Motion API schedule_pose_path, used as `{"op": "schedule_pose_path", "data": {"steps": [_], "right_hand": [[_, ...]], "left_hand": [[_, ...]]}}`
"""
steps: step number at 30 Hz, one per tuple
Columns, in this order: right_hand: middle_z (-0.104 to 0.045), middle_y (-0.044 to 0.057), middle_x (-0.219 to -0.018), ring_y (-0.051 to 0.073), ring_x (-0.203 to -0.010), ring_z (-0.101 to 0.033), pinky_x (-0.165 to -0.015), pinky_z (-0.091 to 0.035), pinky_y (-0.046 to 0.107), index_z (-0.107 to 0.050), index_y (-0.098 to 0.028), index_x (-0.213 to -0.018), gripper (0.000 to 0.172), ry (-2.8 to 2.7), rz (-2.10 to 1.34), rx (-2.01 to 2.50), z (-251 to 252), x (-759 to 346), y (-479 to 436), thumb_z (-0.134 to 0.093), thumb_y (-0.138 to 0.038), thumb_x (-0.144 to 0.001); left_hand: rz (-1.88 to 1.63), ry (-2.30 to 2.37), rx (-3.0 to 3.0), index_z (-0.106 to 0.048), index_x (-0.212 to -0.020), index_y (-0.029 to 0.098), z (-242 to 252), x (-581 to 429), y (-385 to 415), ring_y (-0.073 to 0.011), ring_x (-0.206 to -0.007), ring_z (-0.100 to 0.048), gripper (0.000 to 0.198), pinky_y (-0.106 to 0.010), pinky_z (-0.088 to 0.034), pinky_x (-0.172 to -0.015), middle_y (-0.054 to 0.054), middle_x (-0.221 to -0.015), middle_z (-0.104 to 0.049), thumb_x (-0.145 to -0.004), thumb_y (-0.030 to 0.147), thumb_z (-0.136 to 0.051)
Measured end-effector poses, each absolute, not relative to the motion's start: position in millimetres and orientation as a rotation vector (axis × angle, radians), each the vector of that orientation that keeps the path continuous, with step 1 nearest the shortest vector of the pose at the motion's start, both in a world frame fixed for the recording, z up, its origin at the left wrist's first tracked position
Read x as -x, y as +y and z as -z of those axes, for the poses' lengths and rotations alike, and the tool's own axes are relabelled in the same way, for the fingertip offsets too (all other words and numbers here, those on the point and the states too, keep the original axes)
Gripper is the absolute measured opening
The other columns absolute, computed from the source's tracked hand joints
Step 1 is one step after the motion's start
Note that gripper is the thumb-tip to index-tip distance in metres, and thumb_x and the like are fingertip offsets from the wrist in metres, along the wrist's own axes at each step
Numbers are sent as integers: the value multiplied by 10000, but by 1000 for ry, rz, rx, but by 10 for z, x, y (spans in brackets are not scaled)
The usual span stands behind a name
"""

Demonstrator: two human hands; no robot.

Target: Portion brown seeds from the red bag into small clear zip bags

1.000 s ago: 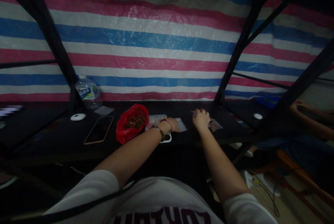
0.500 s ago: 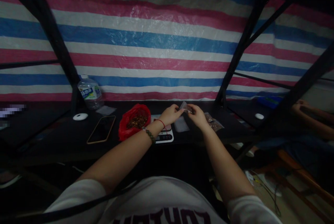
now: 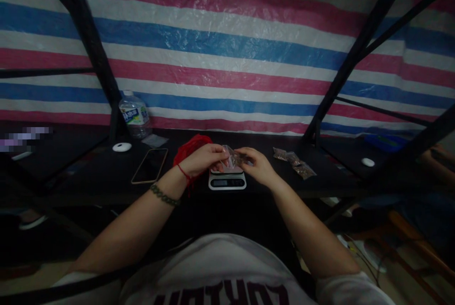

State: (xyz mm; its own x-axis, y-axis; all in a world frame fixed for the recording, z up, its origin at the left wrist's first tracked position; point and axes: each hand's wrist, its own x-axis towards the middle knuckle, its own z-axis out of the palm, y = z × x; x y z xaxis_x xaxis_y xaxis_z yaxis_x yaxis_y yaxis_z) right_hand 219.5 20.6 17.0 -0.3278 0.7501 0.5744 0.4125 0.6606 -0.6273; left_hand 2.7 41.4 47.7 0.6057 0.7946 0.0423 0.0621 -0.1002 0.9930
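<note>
Up close, both hands meet over the small white digital kitchen scale at the front edge of the dark tabletop. Left hand, red string and green bead bracelet at the wrist, pinches one edge of a small clear plastic pouch between thumb and fingers. Right hand pinches the opposite edge. Pouch is lifted just above the scale's platform, brownish contents faintly visible inside; lighting too dim to tell what they are.

Red plastic bag sits directly behind the left hand, mostly hidden by it. Left of that, a dark smartphone with a pale rim lies flat, screen up. Farther left: a small white round puck-like object, and behind it a clear plastic water bottle with a blue-and-white label, upright against a black metal frame post. A flat clear packet lies beside the bottle.

Right of the hands, well apart from the scale, a short row of small filled clear pouches rests on the table. Striped red, white and blue tarpaulin fills the background.
</note>
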Motion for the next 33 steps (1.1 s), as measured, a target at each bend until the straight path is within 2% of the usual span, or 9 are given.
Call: {"op": "schedule_pose_path", "data": {"steps": [3, 6, 10, 14, 17, 21, 26, 33], "right_hand": [[-594, 63, -1170, 196, -1125, -545, -922, -461, 341, -633, -230, -1106, 395, -1864, -544, 883, -178, -2101, 131, -544, -112, -739], [-616, 56, -1062, 178, -962, -604, -796, -508, 306, -620, -223, -1073, 315, -1790, -720, 899, -217, -1977, 4, -612, -204, -758], [-656, 39, -953, 143, -735, -624, -651, -518, 269, -592, -224, -1133, 493, -1772, -880, 966, -210, -1787, -120, -749, -298, -672], [-683, 49, -865, 146, -677, -631, -599, -528, 267, -678, -189, -968, 296, -1637, -842, 995, -221, -1802, -96, -709, -337, -714], [-690, 38, -781, 153, -635, -634, -570, -547, 279, -688, -179, -887, 281, -1430, -852, 1004, -321, -1992, -38, -713, -389, -703], [-659, 4, -706, 137, -597, -616, -513, -541, 253, -671, -181, -839, 295, -1216, -789, 981, -500, -2286, 1, -748, -401, -657], [-639, 0, -727, 113, -572, -592, -497, -541, 246, -663, -170, -837, 296, -1181, -700, 981, -587, -2460, 14, -750, -384, -652], [-649, 15, -736, 118, -572, -598, -516, -551, 254, -664, -161, -859, 307, -1206, -679, 1016, -544, -2527, 77, -731, -394, -670]], "left_hand": [[-849, 752, -1534, -608, -700, 127, -430, 53, 350, -77, -470, -569, 302, -161, -382, -438, -22, -620, -641, -740, 419, -675], [-901, 779, -1549, -600, -677, 134, -404, 41, 262, -85, -463, -570, 314, -168, -392, -432, -16, -601, -638, -721, 431, -692], [-869, 748, -1655, -619, -690, 136, -396, -43, 142, -99, -485, -570, 312, -191, -433, -469, -3, -566, -618, -712, 439, -694], [-958, 810, -1700, -616, -726, 127, -429, -4, 188, -107, -532, -585, 380, -205, -452, -511, -23, -630, -636, -783, 501, -591], [-1058, 1050, -1850, -617, -715, 138, -435, 126, 360, -122, -567, -587, 411, -221, -451, -546, -33, -653, -646, -844, 507, -490], [-709, 1212, -2426, -717, -817, 177, -340, 192, 607, -169, -762, -635, 239, -246, -452, -700, -51, -832, -716, -803, 367, -572], [-229, 1284, -2698, -742, -773, 209, -165, 42, 777, -187, -755, -639, 209, -258, -432, -689, -62, -791, -718, -790, 329, -572], [-121, 1407, -2733, -732, -770, 210, -5, -42, 854, -213, -782, -648, 183, -282, -450, -695, -77, -814, -716, -775, 277, -561]]}}
